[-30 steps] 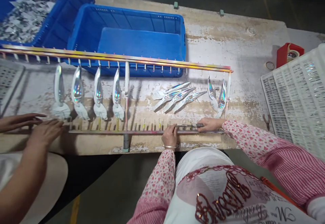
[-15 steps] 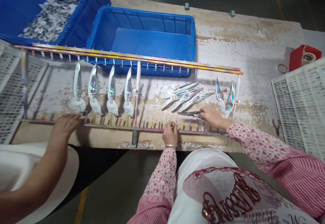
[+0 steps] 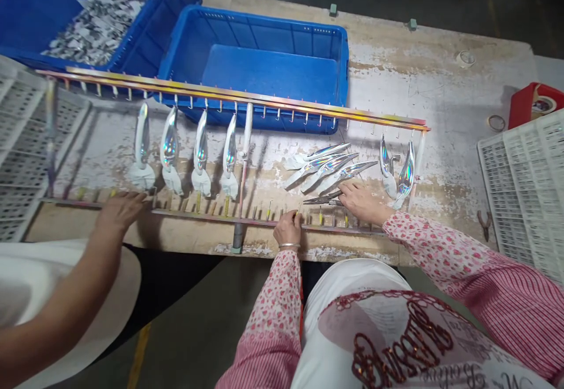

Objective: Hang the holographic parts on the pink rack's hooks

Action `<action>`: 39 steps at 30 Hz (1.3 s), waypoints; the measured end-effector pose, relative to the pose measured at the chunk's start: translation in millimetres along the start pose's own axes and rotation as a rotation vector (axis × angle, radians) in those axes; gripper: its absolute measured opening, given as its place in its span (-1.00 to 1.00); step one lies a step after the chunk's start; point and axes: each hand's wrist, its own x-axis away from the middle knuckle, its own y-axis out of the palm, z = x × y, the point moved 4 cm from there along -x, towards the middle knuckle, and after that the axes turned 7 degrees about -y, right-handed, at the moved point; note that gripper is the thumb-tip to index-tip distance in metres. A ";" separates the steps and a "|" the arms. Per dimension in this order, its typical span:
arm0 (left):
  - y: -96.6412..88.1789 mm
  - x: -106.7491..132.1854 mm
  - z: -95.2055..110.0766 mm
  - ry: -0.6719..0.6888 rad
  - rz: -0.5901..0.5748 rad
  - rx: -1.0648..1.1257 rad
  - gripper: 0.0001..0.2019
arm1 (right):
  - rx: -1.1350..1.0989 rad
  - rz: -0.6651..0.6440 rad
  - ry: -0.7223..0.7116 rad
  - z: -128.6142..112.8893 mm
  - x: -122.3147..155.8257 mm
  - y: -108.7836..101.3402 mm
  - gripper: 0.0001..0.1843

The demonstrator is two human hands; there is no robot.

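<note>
A long metal rack with a painted upper bar [image 3: 273,102] and a lower bar [image 3: 207,217] lined with small hooked pegs lies across the table. My left hand [image 3: 288,228] is closed at the lower bar, fingertips around a peg whose thin wire tip sticks up; the fingers partly hide it. In my right hand [image 3: 359,202] is a pair of long-nose pliers [image 3: 321,199], jaws pointing left toward my left hand. Just beyond the pliers lie several shiny silver fishing lures [image 3: 328,166]. Two more lures [image 3: 408,168] hang at the rack's right end.
A co-worker's hand [image 3: 126,208] rests at the lower bar on the left, below several hanging lures [image 3: 170,142]. Behind the rack stand a blue bin [image 3: 343,48] and another holding silver pieces [image 3: 101,22]. White crates [image 3: 524,177] flank the table; other pliers [image 3: 484,224] lie right.
My left hand has shifted slightly left along the lower bar. My right hand has moved a little left with the pliers, closer to the left hand. The view has shifted slightly.
</note>
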 end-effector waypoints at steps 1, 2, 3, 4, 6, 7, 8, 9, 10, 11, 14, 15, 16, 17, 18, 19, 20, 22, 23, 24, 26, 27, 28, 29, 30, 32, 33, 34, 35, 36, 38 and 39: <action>1.0 -0.4 -1.6 0.030 -0.011 0.005 -0.76 | 0.033 0.026 -0.011 -1.4 -1.9 -1.2 -0.79; 1.9 -0.6 -3.1 0.057 -0.018 0.005 -0.75 | 0.060 0.044 -0.018 -2.6 -3.7 -2.5 -0.79; 2.6 -0.5 -4.6 0.077 -0.023 0.002 -0.74 | 0.081 0.053 -0.025 -3.6 -5.6 -3.9 -0.79; 3.2 -0.4 -5.8 0.089 -0.025 -0.004 -0.74 | 0.095 0.057 -0.032 -4.4 -7.5 -5.4 -0.79; 4.0 0.2 -7.0 0.110 -0.020 -0.016 -0.74 | 0.115 0.058 -0.045 -5.6 -11.5 -9.0 -0.79; 4.3 0.5 -7.0 0.124 -0.016 -0.022 -0.75 | 0.122 0.059 -0.054 -6.2 -13.5 -11.0 -0.78; 4.8 0.9 -6.5 0.144 -0.015 -0.029 -0.75 | 0.128 0.057 -0.064 -6.9 -15.3 -12.9 -0.78; 5.4 1.2 -6.1 0.164 -0.015 -0.037 -0.75 | 0.129 0.051 -0.074 -7.6 -16.8 -14.8 -0.78; 5.9 1.4 -5.7 0.185 -0.013 -0.045 -0.75 | 0.123 0.037 -0.082 -8.2 -17.7 -16.2 -0.77; 6.3 1.6 -5.7 0.203 -0.010 -0.051 -0.76 | 0.109 0.015 -0.086 -8.5 -18.1 -16.9 -0.76; 5.7 1.7 -9.3 0.245 0.021 -0.034 -0.76 | -0.036 -0.113 -0.044 -6.4 -15.2 -12.7 -0.76; 5.2 2.0 -11.3 0.268 0.027 -0.013 -0.77 | -0.149 -0.176 -0.036 -6.1 -13.4 -8.3 -0.78; 4.9 2.6 -13.4 0.304 0.030 0.013 -0.78 | -0.302 -0.249 -0.043 -7.2 -11.4 -2.5 -0.81; 4.6 3.5 -15.4 0.350 0.031 0.046 -0.79 | -0.492 -0.330 -0.064 -9.8 -9.7 4.3 -0.82; 4.2 4.6 -17.2 0.402 0.031 0.087 -0.79 | -0.696 -0.406 -0.089 -13.5 -8.4 11.1 -0.80; 3.8 5.6 -19.1 0.446 0.038 0.132 -0.79 | -0.883 -0.469 -0.109 -17.3 -8.2 17.1 -0.77; 3.1 6.2 -21.3 0.471 0.063 0.176 -0.80 | -1.017 -0.510 -0.118 -20.1 -9.1 22.2 -0.74; 2.3 5.6 -25.3 0.463 0.123 0.240 -0.80 | -1.027 -0.477 -0.037 -17.1 -15.1 29.8 -0.73; 2.9 4.8 -26.5 0.444 0.142 0.249 -0.80 | -0.920 -0.404 0.045 -11.2 -18.9 30.9 -0.74; 3.8 4.1 -27.0 0.424 0.155 0.247 -0.80 | -0.778 -0.316 0.135 -3.7 -22.0 29.4 -0.76; 6.2 3.1 -25.9 0.400 0.157 0.236 -0.80 | -0.530 -0.172 0.253 8.7 -24.7 20.7 -0.78; 7.4 2.9 -24.9 0.390 0.152 0.227 -0.80 | -0.466 -0.143 0.248 11.3 -24.9 16.1 -0.79; 8.1 2.8 -24.2 0.375 0.153 0.219 -0.80 | -0.438 -0.141 0.200 11.0 -24.9 12.3 -0.80; 8.8 2.8 -23.5 0.357 0.152 0.210 -0.79 | -0.425 -0.149 0.137 9.0 -24.4 9.3 -0.82; 9.5 2.7 -23.0 0.342 0.145 0.196 -0.78 | -0.416 -0.153 0.083 6.4 -23.8 7.1 -0.84; 9.8 2.4 -22.1 0.318 0.125 0.166 -0.77 | -0.401 -0.147 0.045 1.6 -22.8 5.9 -0.85; 8.9 2.1 -21.7 0.314 0.114 0.160 -0.77 | -0.391 -0.133 0.061 0.2 -22.9 6.4 -0.85; 6.8 1.5 -21.3 0.317 0.105 0.164 -0.77 | -0.384 -0.119 0.083 -0.9 -23.4 7.4 -0.85; 3.2 0.6 -21.2 0.319 0.106 0.175 -0.77 | -0.377 -0.104 0.101 -1.7 -24.5 8.5 -0.85; -2.1 -0.8 -21.7 0.310 0.124 0.191 -0.78 | -0.370 -0.089 0.113 -2.4 -26.0 9.1 -0.85; -17.1 -4.9 -25.5 0.241 0.209 0.206 -0.78 | -0.348 -0.074 0.118 -3.6 -29.8 8.6 -0.85; -25.4 -7.5 -28.4 0.181 0.259 0.191 -0.79 | -0.333 -0.076 0.113 -4.3 -32.1 7.6 -0.84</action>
